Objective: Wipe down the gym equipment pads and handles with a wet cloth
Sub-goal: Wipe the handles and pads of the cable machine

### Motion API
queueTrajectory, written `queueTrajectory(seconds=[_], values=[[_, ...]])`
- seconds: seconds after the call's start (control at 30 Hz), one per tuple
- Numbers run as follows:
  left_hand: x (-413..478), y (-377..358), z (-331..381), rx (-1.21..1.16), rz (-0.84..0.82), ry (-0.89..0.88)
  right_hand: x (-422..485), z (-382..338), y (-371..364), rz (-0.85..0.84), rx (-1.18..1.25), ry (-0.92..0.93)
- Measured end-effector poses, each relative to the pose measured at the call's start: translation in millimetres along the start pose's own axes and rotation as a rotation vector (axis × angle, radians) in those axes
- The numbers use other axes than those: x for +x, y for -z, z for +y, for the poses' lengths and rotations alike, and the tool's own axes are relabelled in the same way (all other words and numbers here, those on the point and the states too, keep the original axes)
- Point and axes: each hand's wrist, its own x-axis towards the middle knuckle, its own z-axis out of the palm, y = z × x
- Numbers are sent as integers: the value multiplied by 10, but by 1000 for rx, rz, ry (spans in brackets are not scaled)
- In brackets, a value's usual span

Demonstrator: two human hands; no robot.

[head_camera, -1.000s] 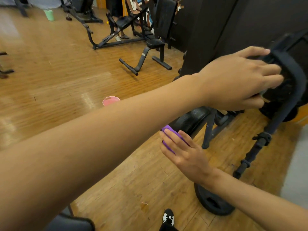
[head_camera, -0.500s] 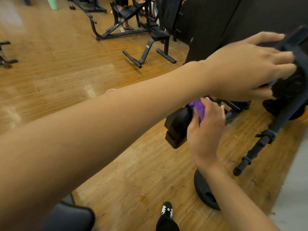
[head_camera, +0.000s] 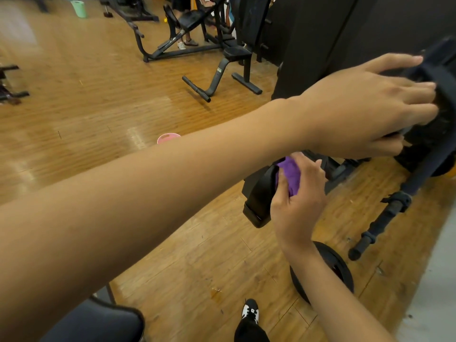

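A purple cloth [head_camera: 290, 174] is bunched in my right hand [head_camera: 297, 203], which presses it against the black seat pad [head_camera: 259, 193] of a gym machine at centre right. My left arm reaches across the view, and my left hand [head_camera: 365, 112] grips a black padded part [head_camera: 441, 77] of the same machine at the upper right, thumb below and fingers over the top. A black handle bar [head_camera: 380, 225] slants down from that part toward the floor.
A black weight plate [head_camera: 330, 265] lies on the wooden floor under my right forearm. A pink bucket [head_camera: 167, 138] shows behind my left arm. Black benches [head_camera: 222, 70] stand further back, a person's feet [head_camera: 186, 44] beyond them. Another black pad [head_camera: 98, 322] sits bottom left, my shoe [head_camera: 250, 311] bottom centre.
My right hand has carried the purple cloth from the near end of the seat pad up along it and turned over it. My left hand has kept its hold.
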Motion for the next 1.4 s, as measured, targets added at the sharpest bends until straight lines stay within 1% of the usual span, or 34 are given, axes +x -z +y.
queueTrajectory(seconds=[0.07,0.1,0.13,0.2,0.3,0.4,0.43,0.47,0.53,0.57,0.6,0.67,0.7,0.77,0.83,0.87,0.9,0.93,1.0,1.03,1.07,1.1,1.13,1.17,1.2,1.23,1.27,1.3,1.4], values=[[-19,-9,-14,-2,-3,7,81,-47,-13,34,38,-82],[-21,-8,-20,5,2,7,114,-52,-10,48,19,-89],[-19,-3,-22,2,9,4,119,-27,-1,43,-19,-59],[-6,18,-21,-4,1,-4,37,86,13,-28,-91,107],[2,62,1,-24,-23,1,-175,277,50,-171,-128,446],[-34,77,10,-29,-20,8,-19,382,204,-334,-163,815],[-43,77,14,-33,-14,4,80,410,245,-371,-172,856],[-46,76,17,-33,-12,1,140,429,265,-375,-170,822],[-38,68,19,-36,-22,5,62,366,249,-317,-128,609],[-27,72,20,-36,-25,8,-59,329,217,-306,-137,565],[-19,78,20,-33,-29,11,-169,303,188,-330,-169,609],[-20,87,24,-30,-37,13,-269,310,186,-458,-272,839],[-32,85,20,-33,-40,10,-220,291,218,-519,-292,915],[-42,87,2,-36,-44,5,-60,260,262,-563,-322,954],[-32,74,2,-35,-52,8,-90,305,272,-552,-350,891],[-16,71,8,-29,-57,8,-202,340,244,-546,-401,873],[6,68,14,-24,-56,7,-325,377,205,-582,-484,902],[24,63,14,-21,-56,7,-458,437,161,-702,-595,971],[35,59,3,-21,-66,7,-686,566,93,-1127,-870,1075],[43,60,-9,-17,-70,7,-747,613,80,-1260,-983,1126],[56,67,-20,-21,-73,5,-757,626,69,-1304,-1043,1165],[68,66,-22,-30,-78,2,-749,610,72,-1280,-1073,1164],[77,65,-26,-27,-83,-2,-721,583,63,-1207,-1049,1154],[75,58,-35,-19,-82,0,-681,560,57,-1080,-933,1165],[74,48,-39,-19,-75,2,-658,564,50,-933,-814,1139],[70,42,-45,-23,-62,3,-624,573,50,-822,-742,1099],[67,33,-44,-19,-49,5,-588,603,65,-781,-756,1078],[67,23,-41,-14,-41,9,-557,621,82,-761,-787,1110],[84,-5,-52,-22,-40,24,-480,758,69,-858,-888,1265]])
